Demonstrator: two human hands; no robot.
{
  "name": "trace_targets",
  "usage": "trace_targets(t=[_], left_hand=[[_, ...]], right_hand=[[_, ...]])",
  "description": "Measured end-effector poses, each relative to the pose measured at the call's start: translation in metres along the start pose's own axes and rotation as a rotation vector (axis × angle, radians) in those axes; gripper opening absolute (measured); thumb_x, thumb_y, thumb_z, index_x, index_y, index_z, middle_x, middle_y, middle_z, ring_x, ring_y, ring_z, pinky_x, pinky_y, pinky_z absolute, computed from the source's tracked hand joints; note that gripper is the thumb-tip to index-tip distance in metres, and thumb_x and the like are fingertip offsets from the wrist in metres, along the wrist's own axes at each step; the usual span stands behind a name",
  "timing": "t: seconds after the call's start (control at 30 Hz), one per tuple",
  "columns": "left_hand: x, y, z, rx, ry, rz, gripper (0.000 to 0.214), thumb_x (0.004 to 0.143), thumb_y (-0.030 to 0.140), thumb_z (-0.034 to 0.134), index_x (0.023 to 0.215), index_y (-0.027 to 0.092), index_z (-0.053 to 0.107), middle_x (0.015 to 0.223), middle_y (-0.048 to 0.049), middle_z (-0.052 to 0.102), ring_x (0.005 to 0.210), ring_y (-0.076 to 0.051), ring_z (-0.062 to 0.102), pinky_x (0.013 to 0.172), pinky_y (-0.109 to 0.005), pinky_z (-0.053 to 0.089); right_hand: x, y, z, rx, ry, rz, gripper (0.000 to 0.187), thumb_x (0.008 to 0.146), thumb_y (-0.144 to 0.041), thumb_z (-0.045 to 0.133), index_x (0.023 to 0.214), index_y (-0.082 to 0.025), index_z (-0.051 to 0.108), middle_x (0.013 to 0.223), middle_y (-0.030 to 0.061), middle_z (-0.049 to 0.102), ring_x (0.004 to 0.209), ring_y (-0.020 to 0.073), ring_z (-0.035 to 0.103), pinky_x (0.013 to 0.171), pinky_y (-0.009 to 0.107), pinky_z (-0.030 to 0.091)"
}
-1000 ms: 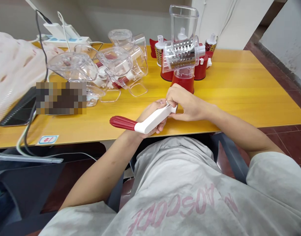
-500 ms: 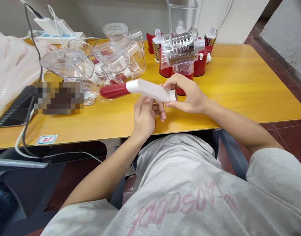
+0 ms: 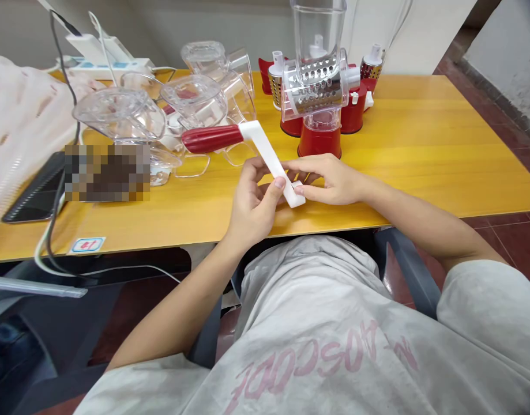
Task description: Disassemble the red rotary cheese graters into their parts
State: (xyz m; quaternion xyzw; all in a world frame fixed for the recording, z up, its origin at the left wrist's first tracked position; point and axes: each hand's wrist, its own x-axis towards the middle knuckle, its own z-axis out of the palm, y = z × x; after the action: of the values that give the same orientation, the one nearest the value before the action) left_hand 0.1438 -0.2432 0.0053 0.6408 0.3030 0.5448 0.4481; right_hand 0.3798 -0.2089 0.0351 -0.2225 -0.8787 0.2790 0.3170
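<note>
Well left of the drum grater, a crumpled pale sheet spreads over the back corner of the yellow table, with a flat black device beside it. Less far left of the grater, near the wall, sits a white power strip with plugs in it. Clear plastic housings cluster closer to the grater's left side. In front of the grater and off to its left, the crank handle is held tilted — red grip pointing left, white arm slanting down to the right. The left hand has it clasped, thumb pressed on the arm, fingers curled behind. Just left of the grater stands a metal drum. The right hand, in front of the grater's red base, has thumb and forefinger slightly parted around the crank's lower end — other fingers bent and partly hidden, firmness impossible to tell. Behind the grater's right side, a second perforated drum shows its white cap
</note>
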Motion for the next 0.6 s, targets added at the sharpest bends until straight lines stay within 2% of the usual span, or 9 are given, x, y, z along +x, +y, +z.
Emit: trace_targets(t=[0.13,0.3,0.47,0.6], left_hand=[[-0.001,-0.008,0.001,-0.053,-0.01,-0.023,0.059,0.107,0.063,0.083,0.139,0.024,0.053,0.144,-0.0177,0.078,0.132,-0.034,0.084,0.105,-0.045,0.076],[0.002,-0.015,0.001,-0.057,0.004,-0.001,0.062,0.106,0.066,0.084,0.138,0.024,0.05,0.138,-0.0173,0.08,0.143,-0.038,0.079,0.107,-0.048,0.075],[0.006,-0.018,0.001,-0.065,0.02,0.006,0.064,0.103,0.067,0.086,0.136,0.025,0.05,0.134,-0.0164,0.081,0.13,-0.035,0.085,0.101,-0.045,0.077],[0.006,-0.012,0.001,-0.081,0.032,-0.026,0.067,0.1,0.066,0.09,0.137,0.024,0.054,0.134,-0.0159,0.082,0.117,-0.032,0.089,0.093,-0.04,0.077]], right_hand=[[0.0,0.001,0.003,-0.176,-0.004,-0.033,0.055,0.114,-0.043,0.054,0.159,-0.013,0.064,0.136,0.0111,0.078,0.112,0.0108,0.071,0.102,0.023,0.059],[0.002,-0.004,0.014,-0.381,0.006,0.017,0.056,0.118,-0.04,0.042,0.165,-0.012,0.056,0.125,0.0104,0.073,0.107,0.0125,0.066,0.102,0.025,0.056],[0.007,-0.016,0.026,-0.479,-0.03,0.169,0.056,0.121,-0.041,0.033,0.164,-0.012,0.053,0.132,0.013,0.071,0.114,0.0157,0.067,0.108,0.029,0.057],[0.006,-0.019,0.02,-0.353,0.042,0.131,0.054,0.118,-0.041,0.042,0.158,-0.011,0.061,0.13,0.0112,0.077,0.108,0.0122,0.069,0.102,0.024,0.057]])
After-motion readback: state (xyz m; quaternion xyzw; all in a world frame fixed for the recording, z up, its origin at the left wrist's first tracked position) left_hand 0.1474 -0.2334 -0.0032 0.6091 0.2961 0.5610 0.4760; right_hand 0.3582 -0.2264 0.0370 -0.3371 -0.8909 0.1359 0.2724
